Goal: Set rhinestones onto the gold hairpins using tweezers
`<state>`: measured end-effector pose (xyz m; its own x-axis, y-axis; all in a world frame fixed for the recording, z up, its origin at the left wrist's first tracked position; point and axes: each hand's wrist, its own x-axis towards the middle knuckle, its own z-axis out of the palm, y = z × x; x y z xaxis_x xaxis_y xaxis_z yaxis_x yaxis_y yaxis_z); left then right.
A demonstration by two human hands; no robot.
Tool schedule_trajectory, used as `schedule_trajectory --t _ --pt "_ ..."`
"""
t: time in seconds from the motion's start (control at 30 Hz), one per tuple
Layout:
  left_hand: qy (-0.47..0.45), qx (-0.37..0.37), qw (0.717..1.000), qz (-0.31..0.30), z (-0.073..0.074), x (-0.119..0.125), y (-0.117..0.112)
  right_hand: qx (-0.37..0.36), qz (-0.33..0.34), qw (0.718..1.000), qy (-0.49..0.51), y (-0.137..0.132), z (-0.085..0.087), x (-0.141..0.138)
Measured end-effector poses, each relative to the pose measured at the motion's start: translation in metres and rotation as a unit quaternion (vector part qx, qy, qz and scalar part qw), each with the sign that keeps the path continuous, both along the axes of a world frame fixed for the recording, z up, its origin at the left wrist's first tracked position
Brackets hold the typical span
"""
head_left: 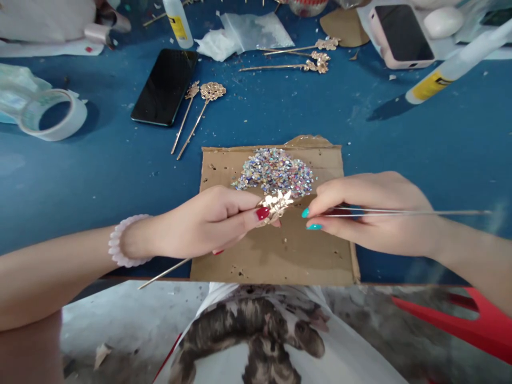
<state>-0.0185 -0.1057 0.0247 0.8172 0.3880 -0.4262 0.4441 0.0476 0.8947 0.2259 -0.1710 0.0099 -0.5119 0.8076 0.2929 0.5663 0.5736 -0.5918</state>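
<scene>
My left hand (216, 221) is closed on a gold hairpin (277, 205). The hairpin's flowered head shows at the fingertips, and its long stem comes out below the hand toward the lower left. In my right hand (376, 210) is a pair of metal tweezers (400, 212), pinched between thumb and fingers and pointing left; their tips are hidden by the fingertips. A small gap parts the two hands. Just beyond the hairpin's head lies a heap of small shiny multicoloured chips (276, 170) on a piece of cardboard (276, 256).
Several more gold hairpins (212, 92) lie on the blue table. Around them are a black phone (165, 88), a tape roll (54, 114), a glue bottle (178, 24), another yellow-labelled bottle (434, 82), a plastic bag (258, 32) and a pink-cased phone (402, 34).
</scene>
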Motion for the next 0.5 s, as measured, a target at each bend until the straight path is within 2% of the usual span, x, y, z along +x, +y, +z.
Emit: schedule_trajectory --t 0.17,0.33,0.5 --pt "-0.005 0.002 1.0 0.009 0.002 0.001 0.002 -0.054 0.005 0.998 0.012 0.004 -0.001 0.003" --pt "-0.03 -0.008 0.999 -0.03 0.0 0.0 0.009 -0.028 0.0 1.0 0.002 0.002 0.008 0.002" --pt "-0.077 -0.038 0.996 -0.038 -0.004 -0.003 0.012 0.028 -0.049 0.998 -0.019 -0.002 0.012 0.003"
